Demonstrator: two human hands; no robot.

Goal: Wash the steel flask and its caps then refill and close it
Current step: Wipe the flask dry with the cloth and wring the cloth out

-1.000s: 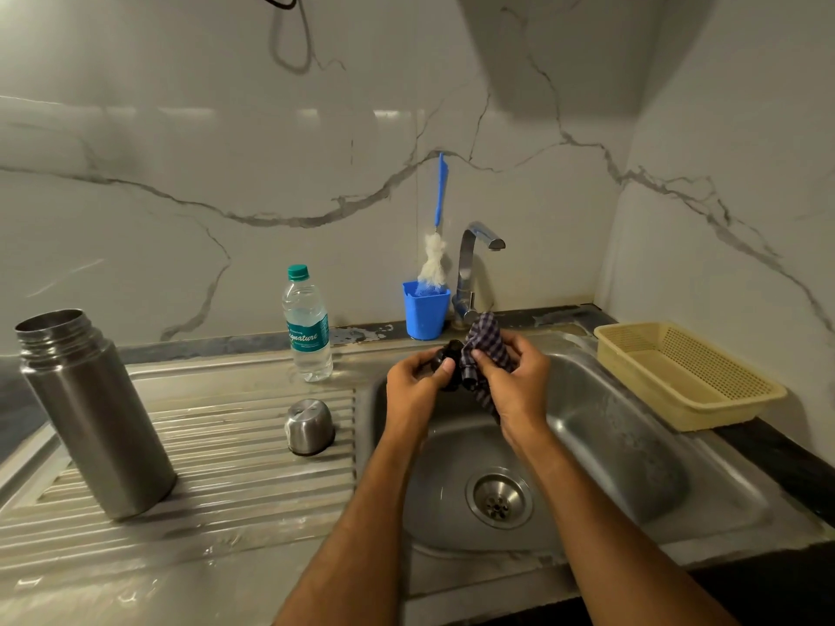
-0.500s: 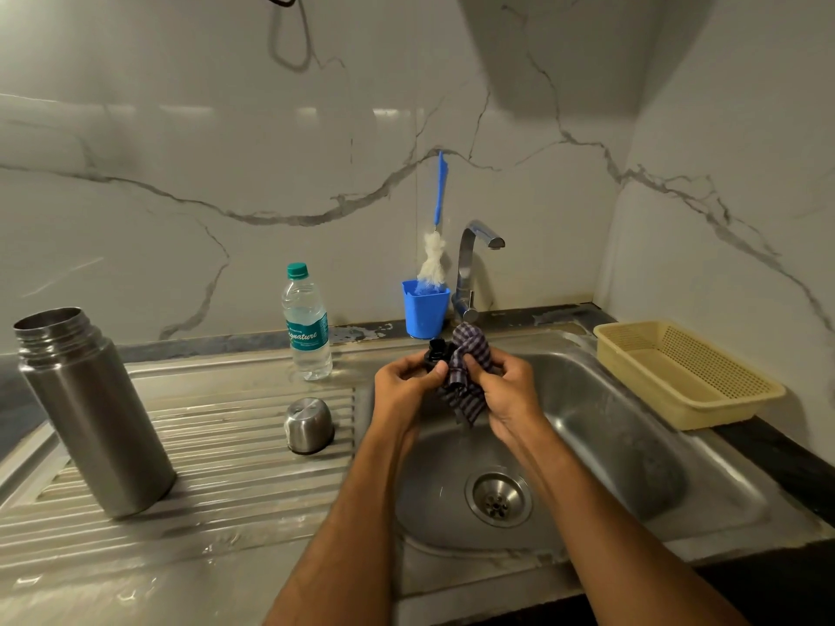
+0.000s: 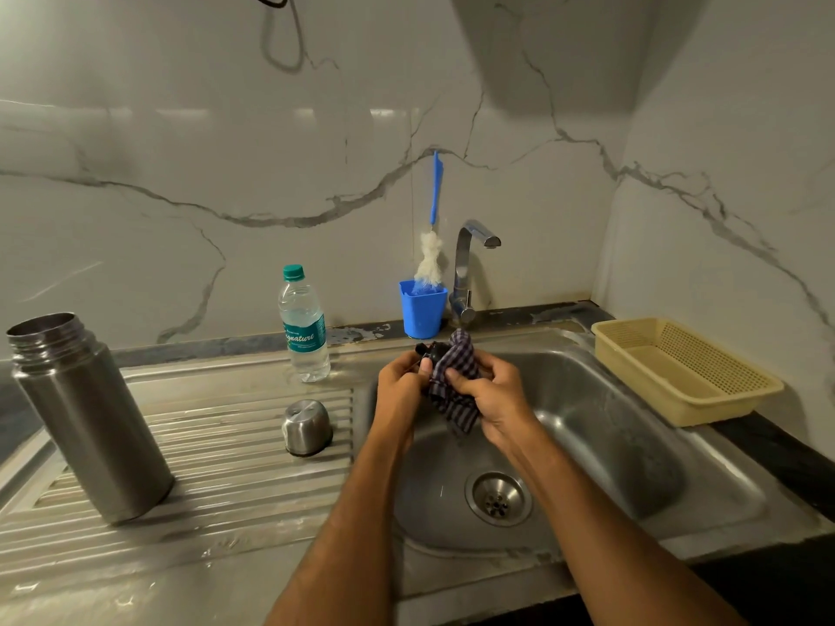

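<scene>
The open steel flask (image 3: 86, 417) stands upright on the ribbed drainboard at the left. Its steel outer cap (image 3: 307, 426) sits mouth down near the drainboard's right end. Over the sink basin (image 3: 632, 445), my left hand (image 3: 400, 386) grips a small black inner cap (image 3: 431, 352). My right hand (image 3: 490, 395) holds a checked cloth (image 3: 456, 381) bunched against that cap, so most of the cap is hidden. A plastic water bottle (image 3: 303, 327) with a green lid stands behind the outer cap.
A chrome tap (image 3: 467, 273) rises behind the sink, with no water running from it. Left of the tap, a blue cup (image 3: 422, 309) holds a bottle brush (image 3: 431, 259). A yellow plastic basket (image 3: 682, 368) sits on the counter at the right. The drain (image 3: 497, 499) lies below my hands.
My hands, with the cloth and black cap, have shifted slightly lower and nearer over the sink, and the cloth has been regathered around the cap. Nothing else has moved.
</scene>
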